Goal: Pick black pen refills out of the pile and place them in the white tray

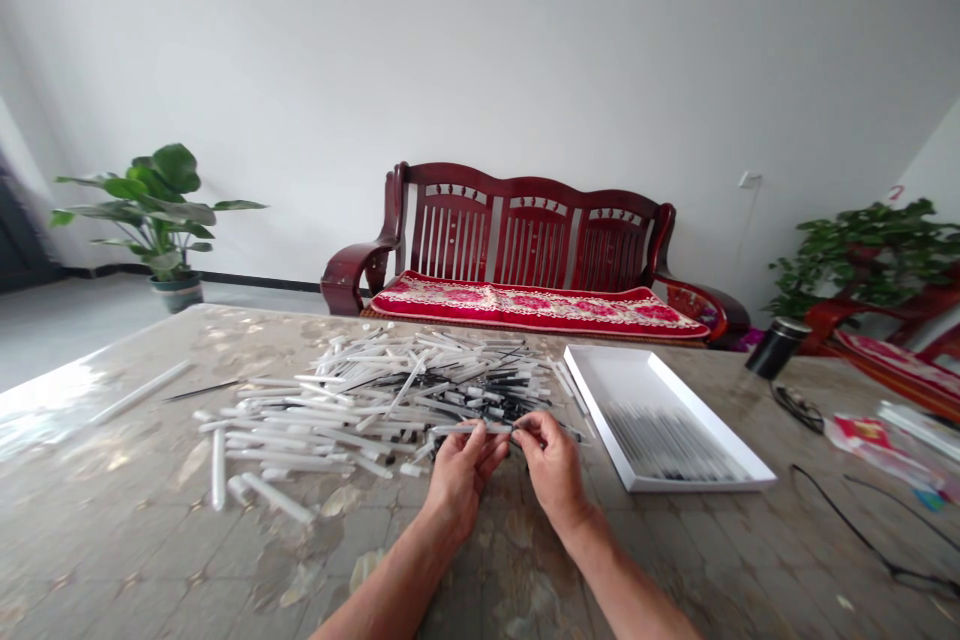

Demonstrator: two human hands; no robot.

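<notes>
My left hand [463, 475] is closed around a white pen barrel [491, 429], held level with its length running left to right. At the barrel's right end, the fingertips of my right hand [553, 460] are pinched together; a small dark piece shows there, too small to make out well. Just beyond both hands spreads a loose pile of white pen barrels [322, 425], with black slim parts [487, 398] mixed in on its right side. To the right of my right hand lies a shallow white box [611, 390], holding a row of slim translucent pens [667, 440] with dark ends.
The patterned tabletop [225, 580] carries a black cylinder [778, 347], a dark cable [862, 540] and plastic packets [874, 450] on the right. A single white stick [142, 392] and a thin black one [202, 390] lie left. Behind stands a red wooden bench [525, 240].
</notes>
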